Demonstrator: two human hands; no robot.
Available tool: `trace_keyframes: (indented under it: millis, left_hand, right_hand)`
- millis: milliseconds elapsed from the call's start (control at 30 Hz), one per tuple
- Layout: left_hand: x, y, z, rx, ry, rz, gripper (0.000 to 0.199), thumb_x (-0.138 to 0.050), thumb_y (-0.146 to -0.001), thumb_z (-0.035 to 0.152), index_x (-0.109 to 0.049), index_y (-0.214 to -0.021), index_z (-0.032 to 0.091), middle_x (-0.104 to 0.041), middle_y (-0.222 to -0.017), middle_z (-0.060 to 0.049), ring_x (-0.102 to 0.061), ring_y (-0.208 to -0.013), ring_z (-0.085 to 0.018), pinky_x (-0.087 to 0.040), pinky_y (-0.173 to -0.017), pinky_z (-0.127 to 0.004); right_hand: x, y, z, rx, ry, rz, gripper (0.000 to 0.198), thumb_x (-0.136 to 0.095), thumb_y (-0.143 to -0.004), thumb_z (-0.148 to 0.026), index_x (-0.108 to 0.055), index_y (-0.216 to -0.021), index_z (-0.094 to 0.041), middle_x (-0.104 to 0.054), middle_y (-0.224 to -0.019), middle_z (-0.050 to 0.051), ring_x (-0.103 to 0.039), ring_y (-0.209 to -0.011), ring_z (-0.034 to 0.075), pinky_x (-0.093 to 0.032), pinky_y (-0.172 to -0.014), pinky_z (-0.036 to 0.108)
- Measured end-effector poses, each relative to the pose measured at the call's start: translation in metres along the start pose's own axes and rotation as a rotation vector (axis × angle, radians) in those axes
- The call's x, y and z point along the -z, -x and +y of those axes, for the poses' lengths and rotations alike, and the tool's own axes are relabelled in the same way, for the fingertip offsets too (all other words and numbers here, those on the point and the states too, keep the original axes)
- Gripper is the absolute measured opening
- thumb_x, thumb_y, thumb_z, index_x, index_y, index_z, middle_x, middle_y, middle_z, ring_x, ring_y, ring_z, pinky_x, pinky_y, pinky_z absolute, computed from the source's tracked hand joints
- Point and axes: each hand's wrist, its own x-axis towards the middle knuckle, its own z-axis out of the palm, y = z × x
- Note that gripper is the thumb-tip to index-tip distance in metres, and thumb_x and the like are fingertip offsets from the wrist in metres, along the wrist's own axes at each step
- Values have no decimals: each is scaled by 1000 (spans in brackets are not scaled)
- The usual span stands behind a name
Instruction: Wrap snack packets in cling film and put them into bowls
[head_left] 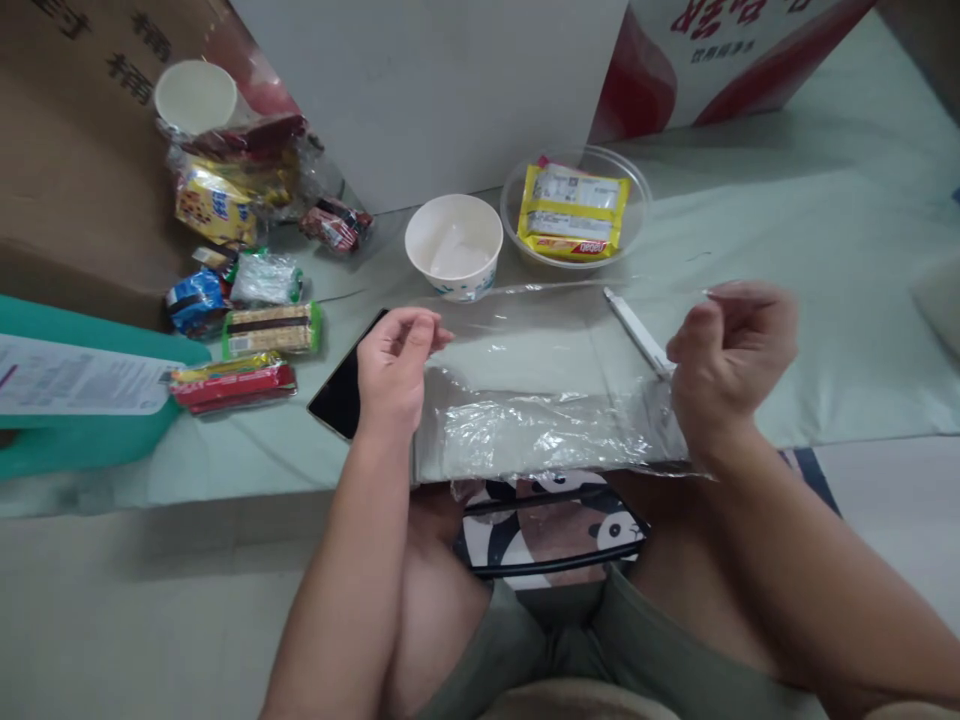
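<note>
A crinkled sheet of clear plastic film (555, 425) stretches between my two hands over the table's front edge. My left hand (397, 365) pinches its far left corner, with thumb and fingers together. At the far right corner my right hand (739, 350) is closed in a pinch on the same film. Through or beside the film I see a white pen-shaped utility knife (637, 330), lying slanted near my right hand. A dark phone (346, 385) lies partly behind my left wrist. Whether the film is a single layer or a bag I cannot tell.
Beyond the film stand a paper bowl (454, 245) and a clear plastic bowl (641, 205) with yellow snack packs (574, 210). Several wrapped snacks (274, 330) lie at the left, beside a teal holder (97, 440). Cardboard boxes (450, 90) line the back. A panda-print bag (555, 530) is below the edge.
</note>
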Motion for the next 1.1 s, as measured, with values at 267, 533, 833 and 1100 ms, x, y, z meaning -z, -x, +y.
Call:
trace_keyframes:
  millis: [267,533,833,1100]
  left_hand:
    - [9,-3,17,-64,252,-48,40,-94,-64,52,-75,-93,32,-75,-86,3,-73,-81,-13,-61,-74,-24]
    - [21,1,1,164,-170,-249,32,-87,-74,40,-71,-93,20,-79,-85,-4,-77,-77,-16,-62,-67,-23]
    - [15,-7,10,190,-22,-95,33,-82,-72,43,-64,-95,26,-68,-55,6,-60,-38,-10,-42,-34,-17]
    - [21,-2,28,200,163,-203,24,-86,-67,38,-66,-68,24,-66,-55,2,-53,-36,-9,-42,-34,-20]
  right_hand:
    - [-2,7,5,43,-7,-405,15,-73,-85,-28,-63,-76,-23,-67,-85,2,-65,-83,16,-54,-74,31]
    - [-6,3,-1,-148,46,-151,21,-72,-87,-39,-57,-81,-25,-65,-69,-2,-58,-50,12,-43,-47,26]
    - [-6,0,8,-273,-66,-268,16,-69,-79,-26,-65,-95,-26,-63,-69,-6,-46,-42,7,-33,-41,24]
    - [-15,-4,14,-275,-300,-69,45,-75,-61,-28,-32,-53,-17,-65,-95,0,-32,-49,2,-21,-43,22]
